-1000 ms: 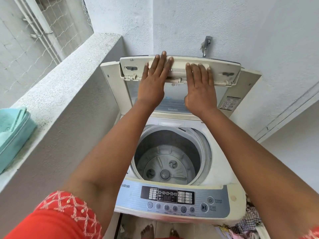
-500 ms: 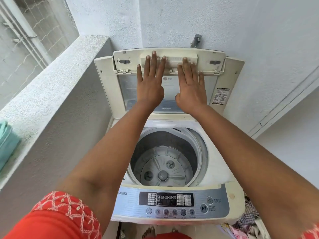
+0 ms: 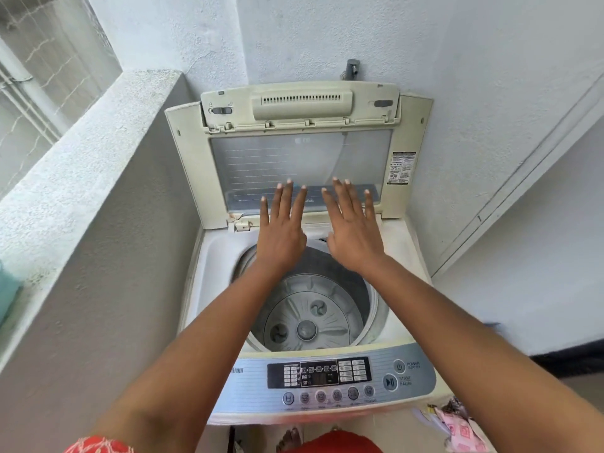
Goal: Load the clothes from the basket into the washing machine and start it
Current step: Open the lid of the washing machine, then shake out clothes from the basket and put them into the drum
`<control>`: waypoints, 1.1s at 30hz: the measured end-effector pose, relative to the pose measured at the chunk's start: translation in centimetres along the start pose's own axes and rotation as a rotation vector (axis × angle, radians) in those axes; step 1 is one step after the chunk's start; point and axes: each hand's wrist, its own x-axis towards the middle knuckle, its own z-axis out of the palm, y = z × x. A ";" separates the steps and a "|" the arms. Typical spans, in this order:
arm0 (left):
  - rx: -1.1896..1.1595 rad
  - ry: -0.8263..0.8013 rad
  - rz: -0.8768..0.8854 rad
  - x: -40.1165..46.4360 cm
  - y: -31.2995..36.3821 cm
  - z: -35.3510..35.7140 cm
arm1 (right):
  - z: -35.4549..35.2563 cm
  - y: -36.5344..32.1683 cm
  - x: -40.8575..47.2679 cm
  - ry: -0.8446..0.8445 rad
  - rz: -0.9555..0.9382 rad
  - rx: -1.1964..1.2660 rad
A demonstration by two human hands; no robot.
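**Lid up, drum bare, clothes waiting at five o'clock**

At the centre of my view stands the washing machine (image 3: 304, 256), boxed in by white walls with a rough ledge (image 3: 98, 152) running off toward nine and ten o'clock. Its lid (image 3: 300, 152) is folded upright at twelve o'clock and leans back toward the wall, just under a tap (image 3: 352, 67). Below it the drum (image 3: 310, 308) gapes open and I see no clothing in it, only the ribbed pulsator at the bottom. The control panel (image 3: 323, 384) lies at six o'clock, with the start button (image 3: 389, 382) toward its right end.

Both hands hover above the back rim of the drum, apart from the lid as far as I can judge. My left hand (image 3: 281, 230) is flat with fingers spread, grasping nothing; my right hand (image 3: 353, 233) is the same, released and empty.

The clothes (image 3: 454, 426) show only as a patterned heap at the five o'clock corner; the basket itself I cannot make out.

I judge loading has not begun. To do this step well I would confirm the lid rests steady before turning away, then swing toward five o'clock, take garments in loose handfuls, and drop them evenly around the pulsator, not packed on one side. Sleeves trailing over the rim could foul the lid, so I would tuck those in.
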 end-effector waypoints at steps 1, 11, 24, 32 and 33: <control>-0.017 -0.015 0.002 -0.9 -0.1 0.5 | 0.5 0.0 -0.7 -0.011 0.009 0.007; -0.174 -0.102 -0.013 -7.1 -0.6 3.5 | 4.7 -0.8 -7.7 -0.126 0.113 0.021; -0.266 -0.215 -0.038 -9.8 3.9 4.9 | 5.4 2.4 -13.9 -0.188 0.178 -0.008; -0.312 -0.195 -0.061 -9.7 11.2 5.2 | 4.1 8.3 -17.5 -0.173 0.165 0.018; -0.321 -0.185 -0.062 -9.8 12.6 5.2 | 3.9 9.4 -18.0 -0.165 0.158 0.016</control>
